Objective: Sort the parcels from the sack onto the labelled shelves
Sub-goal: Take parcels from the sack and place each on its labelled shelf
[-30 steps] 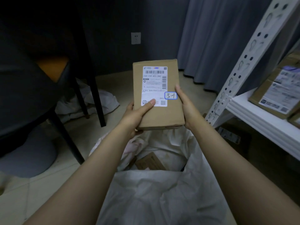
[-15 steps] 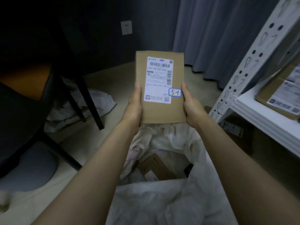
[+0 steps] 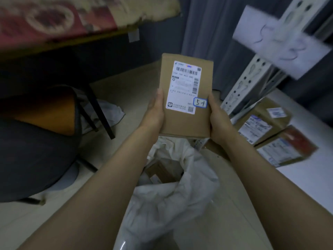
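The brown parcel (image 3: 185, 98), marked 51 on its label, is held upright above the open white sack (image 3: 167, 204). The left hand (image 3: 155, 112) and right hand (image 3: 219, 120) grip its side edges with fingers curled round it. At right, three parcels (image 3: 270, 130) lie on the white shelf (image 3: 306, 175), under a blurred paper sign (image 3: 281, 42).

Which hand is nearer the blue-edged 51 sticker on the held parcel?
Right. The right hand grips the right edge of the parcel, just beside the 51 sticker. The left hand grips the opposite edge, farther from the sticker.
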